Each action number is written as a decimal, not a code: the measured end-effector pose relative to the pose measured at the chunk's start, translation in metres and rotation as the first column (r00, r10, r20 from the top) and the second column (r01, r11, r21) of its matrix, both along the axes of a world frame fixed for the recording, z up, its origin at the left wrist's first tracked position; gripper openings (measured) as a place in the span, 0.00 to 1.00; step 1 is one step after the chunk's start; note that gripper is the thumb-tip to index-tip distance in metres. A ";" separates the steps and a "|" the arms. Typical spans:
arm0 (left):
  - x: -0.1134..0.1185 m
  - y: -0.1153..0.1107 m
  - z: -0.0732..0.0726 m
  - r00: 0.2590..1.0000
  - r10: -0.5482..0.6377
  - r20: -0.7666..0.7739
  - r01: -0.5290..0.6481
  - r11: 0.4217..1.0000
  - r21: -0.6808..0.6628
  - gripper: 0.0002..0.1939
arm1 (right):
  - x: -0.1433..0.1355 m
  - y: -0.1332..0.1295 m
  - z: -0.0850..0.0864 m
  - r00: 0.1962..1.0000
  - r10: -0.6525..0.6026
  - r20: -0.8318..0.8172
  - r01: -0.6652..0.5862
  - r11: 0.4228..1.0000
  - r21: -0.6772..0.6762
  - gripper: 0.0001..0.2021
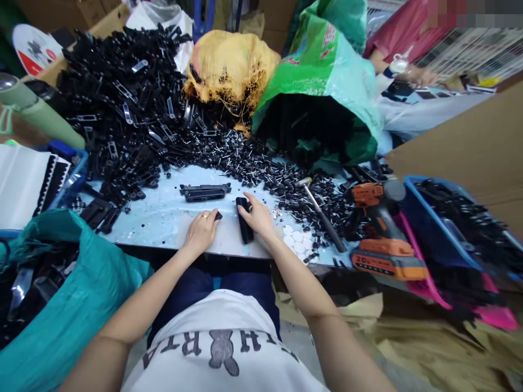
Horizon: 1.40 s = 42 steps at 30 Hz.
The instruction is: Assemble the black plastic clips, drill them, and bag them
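Note:
My left hand pinches a small black part just above the table's front edge. To its right, my right hand has its fingers on a long black piece that points away from me on the light sheet. Behind both hands, a black slotted assembly lies crosswise on the blue table surface. Small white discs are spread to the right of my right hand. A hammer with a dark handle lies beyond them, beside many small black screws or pins.
Black parts are heaped at the back left. A green sack and a yellow sack stand behind. An orange drill and a blue bin are right; a teal sack is left. Another person's hand shows at upper right.

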State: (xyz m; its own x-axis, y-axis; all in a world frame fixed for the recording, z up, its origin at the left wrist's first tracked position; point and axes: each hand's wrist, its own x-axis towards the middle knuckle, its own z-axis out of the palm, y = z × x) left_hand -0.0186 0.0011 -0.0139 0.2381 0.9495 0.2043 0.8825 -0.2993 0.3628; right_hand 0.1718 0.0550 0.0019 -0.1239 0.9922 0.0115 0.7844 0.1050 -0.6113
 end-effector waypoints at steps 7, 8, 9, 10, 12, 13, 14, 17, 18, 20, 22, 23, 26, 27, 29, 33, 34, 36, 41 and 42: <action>-0.027 -0.013 0.004 0.894 0.104 0.435 -0.103 0.994 -0.026 0.18 | 0.064 -0.022 -0.003 0.891 0.376 -0.257 -0.341 0.925 0.169 0.21; -0.026 -0.013 0.003 0.877 0.108 0.468 -0.102 0.994 -0.038 0.18 | 0.068 -0.026 -0.002 0.901 0.410 -0.142 -0.388 0.908 0.156 0.19; -0.024 -0.012 0.003 0.861 0.111 0.496 -0.100 0.994 -0.049 0.18 | 0.067 -0.029 0.000 0.903 0.429 -0.021 -0.422 0.895 0.146 0.19; -0.021 -0.012 0.003 0.848 0.111 0.518 -0.095 0.994 -0.058 0.18 | 0.061 -0.031 0.001 0.898 0.431 0.093 -0.440 0.886 0.146 0.20; -0.013 -0.012 0.005 0.827 0.105 0.552 -0.080 0.994 -0.068 0.18 | 0.039 -0.030 0.002 0.879 0.404 0.252 -0.449 0.879 0.159 0.21; -0.008 -0.012 0.006 0.817 0.100 0.567 -0.070 0.995 -0.073 0.19 | 0.026 -0.028 0.002 0.882 0.380 0.277 -0.433 0.886 0.164 0.21; -0.004 -0.013 0.008 0.807 0.095 0.583 -0.060 0.995 -0.079 0.19 | 0.013 -0.026 0.002 0.897 0.350 0.269 -0.400 0.902 0.163 0.21; 0.004 -0.015 0.012 0.775 0.093 0.625 -0.044 0.995 -0.093 0.20 | -0.016 -0.024 0.002 0.950 0.220 0.223 -0.254 0.958 0.136 0.24; 0.006 -0.015 0.013 0.767 0.098 0.634 -0.048 0.994 -0.096 0.20 | -0.020 -0.026 0.002 0.946 0.204 0.253 -0.240 0.963 0.119 0.25; 0.006 -0.016 0.014 0.754 0.123 0.645 -0.079 0.992 -0.097 0.20 | -0.024 -0.034 0.002 0.898 0.242 0.367 -0.289 0.954 0.079 0.27; 0.004 -0.016 0.014 0.740 0.159 0.654 -0.123 0.987 -0.100 0.19 | -0.023 -0.045 0.003 0.841 0.326 0.432 -0.381 0.924 0.044 0.26; 0.002 -0.016 0.015 0.730 0.178 0.660 -0.144 0.984 -0.107 0.19 | -0.022 -0.050 0.003 0.823 0.369 0.431 -0.426 0.904 0.039 0.26; -0.003 -0.019 0.017 0.688 0.223 0.691 -0.170 0.975 -0.145 0.19 | -0.022 -0.065 0.003 0.791 0.481 0.379 -0.538 0.841 0.056 0.24; -0.004 -0.020 0.019 0.672 0.231 0.704 -0.173 0.973 -0.154 0.19 | -0.022 -0.068 0.001 0.784 0.502 0.366 -0.559 0.827 0.063 0.24; -0.006 -0.024 0.021 0.651 0.235 0.722 -0.175 0.972 -0.159 0.18 | -0.019 -0.070 -0.006 0.797 0.487 0.357 -0.543 0.837 0.071 0.22; -0.008 -0.031 0.022 0.652 0.228 0.723 -0.187 0.973 -0.139 0.17 | 0.016 -0.058 -0.019 0.895 0.230 0.381 -0.293 0.950 0.113 0.20; -0.008 -0.032 0.022 0.652 0.226 0.723 -0.184 0.973 -0.138 0.17 | 0.028 -0.053 -0.019 0.922 0.134 0.364 -0.199 0.968 0.149 0.20; -0.004 -0.034 0.021 0.653 0.206 0.729 -0.149 0.978 -0.144 0.17 | 0.044 -0.046 -0.013 0.973 -0.023 0.230 -0.031 0.973 0.227 0.21; 0.020 -0.034 0.027 0.631 0.099 0.770 0.025 0.989 -0.148 0.18 | 0.019 -0.051 0.015 0.897 0.027 -0.441 -0.059 0.996 -0.059 0.25; 0.024 -0.033 0.030 0.630 0.089 0.772 0.028 0.990 -0.137 0.19 | 0.009 -0.054 0.019 0.845 0.027 -0.534 -0.120 0.983 -0.141 0.27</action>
